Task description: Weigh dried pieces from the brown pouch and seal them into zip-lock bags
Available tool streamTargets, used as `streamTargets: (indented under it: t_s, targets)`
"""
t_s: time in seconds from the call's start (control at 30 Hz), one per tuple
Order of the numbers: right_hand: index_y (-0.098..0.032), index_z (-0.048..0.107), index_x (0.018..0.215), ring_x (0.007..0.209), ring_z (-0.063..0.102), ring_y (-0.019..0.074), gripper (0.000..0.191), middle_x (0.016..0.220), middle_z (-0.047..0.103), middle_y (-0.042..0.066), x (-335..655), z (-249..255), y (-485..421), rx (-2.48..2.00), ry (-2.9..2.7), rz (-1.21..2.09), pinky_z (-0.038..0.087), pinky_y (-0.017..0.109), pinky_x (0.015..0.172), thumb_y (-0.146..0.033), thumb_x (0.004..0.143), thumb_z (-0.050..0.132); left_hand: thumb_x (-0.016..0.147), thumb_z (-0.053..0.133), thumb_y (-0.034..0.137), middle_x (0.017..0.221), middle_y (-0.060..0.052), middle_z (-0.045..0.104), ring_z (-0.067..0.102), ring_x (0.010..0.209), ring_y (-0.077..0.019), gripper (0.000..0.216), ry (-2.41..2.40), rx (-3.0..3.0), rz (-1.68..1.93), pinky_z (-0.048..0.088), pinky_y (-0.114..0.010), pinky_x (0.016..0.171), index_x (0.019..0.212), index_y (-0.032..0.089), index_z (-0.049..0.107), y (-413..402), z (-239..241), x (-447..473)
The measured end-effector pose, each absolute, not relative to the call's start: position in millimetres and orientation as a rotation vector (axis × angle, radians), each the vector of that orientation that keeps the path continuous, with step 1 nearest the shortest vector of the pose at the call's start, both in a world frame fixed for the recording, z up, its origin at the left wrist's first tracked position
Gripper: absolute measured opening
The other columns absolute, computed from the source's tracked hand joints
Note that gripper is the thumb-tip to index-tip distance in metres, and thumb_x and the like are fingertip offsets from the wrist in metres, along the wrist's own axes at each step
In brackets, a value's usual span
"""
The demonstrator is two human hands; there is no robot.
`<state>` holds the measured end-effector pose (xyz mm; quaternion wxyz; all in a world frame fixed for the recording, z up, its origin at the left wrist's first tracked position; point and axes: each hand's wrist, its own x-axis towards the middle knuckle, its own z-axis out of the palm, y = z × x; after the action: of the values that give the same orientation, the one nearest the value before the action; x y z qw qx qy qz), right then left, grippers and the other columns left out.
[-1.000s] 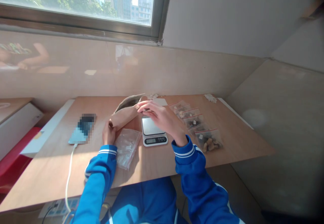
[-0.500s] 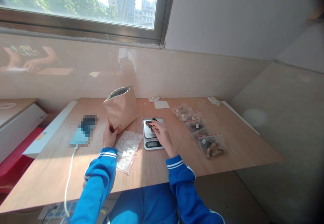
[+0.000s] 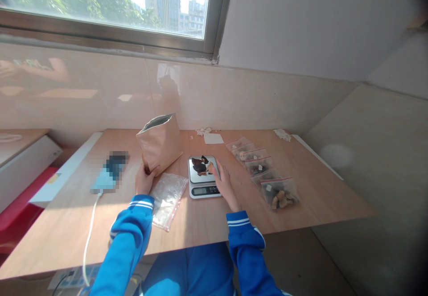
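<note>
A brown stand-up pouch [image 3: 160, 144] stands upright with its top gaping. My left hand [image 3: 144, 181] grips its lower left corner between thumb and fingers. On the steel plate of a small white kitchen scale [image 3: 204, 191] lie several dark brown dried slices [image 3: 199, 166], irregular in shape. My right hand [image 3: 226, 182] is at the plate's right edge, fingers stretched out, the thumb side close to a paler piece; whether it touches that piece I cannot tell. Between pouch and scale lies a clear zip bag [image 3: 170, 198], flat on the table. The scale's digits are too small to read.
Several zip bags [image 3: 280, 194] with red seals and dried pieces lie overlapping at the right. A blurred-out phone-like object [image 3: 112, 171] with a white cable [image 3: 91, 233] is at the left. White paper [image 3: 214, 138] lies by the wall.
My right hand has drawn back to the right from above the slices, its fingers straightening. The slices now show uncovered on the scale. My left hand and the pouch have stayed put.
</note>
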<state>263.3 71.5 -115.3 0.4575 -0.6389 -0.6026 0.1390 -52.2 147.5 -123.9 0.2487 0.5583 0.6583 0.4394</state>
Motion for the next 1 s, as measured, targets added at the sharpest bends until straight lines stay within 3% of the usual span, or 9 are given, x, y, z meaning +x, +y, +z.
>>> streamTargets:
  t_s: [0.27,0.47,0.6,0.83,1.0]
  targets:
    - [-0.020,0.054,0.129,0.129,0.047,0.0242,0.040,0.136,0.054,0.013,267.7,-108.4,56.5,-1.482,-1.559,0.276,0.038,0.047,0.107,-0.035,0.095,0.040,0.070,0.067,0.053,0.093,-0.007,0.068,0.062,0.080,-0.0227,0.056,1.735,1.505,1.270,0.049,-0.032,0.069,0.111,0.016,0.060,148.7,-127.2,-51.1]
    - [-0.019,0.064,0.096,0.099,0.059,0.0242,0.018,0.098,0.067,0.009,258.0,-105.8,66.2,-1.592,-1.509,0.183,0.044,0.043,0.090,-0.032,0.087,0.054,0.070,0.066,0.053,0.092,-0.008,0.069,0.062,0.080,-0.0238,0.057,1.748,1.526,1.266,0.050,-0.034,0.072,0.112,0.016,0.061,150.6,-131.2,-53.2]
    - [-0.021,0.066,0.088,0.099,0.056,0.0244,0.015,0.098,0.064,0.008,256.7,-102.5,60.1,-1.702,-1.544,0.152,0.039,0.042,0.091,-0.030,0.087,0.055,0.070,0.066,0.054,0.092,-0.008,0.068,0.062,0.081,-0.0246,0.055,1.764,1.535,1.249,0.049,-0.034,0.071,0.109,0.016,0.061,151.3,-131.5,-54.3]
    - [-0.021,0.064,0.097,0.092,0.057,0.0200,0.020,0.100,0.062,0.007,246.0,-37.9,41.0,-1.371,-1.531,0.311,0.047,0.035,0.080,-0.026,0.094,0.045,0.076,0.064,0.043,0.093,-0.007,0.068,0.063,0.084,-0.0233,0.043,1.751,1.624,1.291,0.050,-0.032,0.076,0.110,0.017,0.060,144.0,-126.0,-48.3]
    - [-0.024,0.064,0.106,0.105,0.056,0.0187,0.025,0.106,0.063,0.006,219.7,21.5,39.4,-1.141,-1.812,0.329,0.045,0.036,0.094,-0.021,0.096,0.042,0.084,0.053,0.029,0.106,-0.009,0.069,0.064,0.100,-0.0263,0.038,1.688,1.858,1.351,0.048,-0.036,0.091,0.120,0.019,0.057,140.2,-132.6,-47.2]
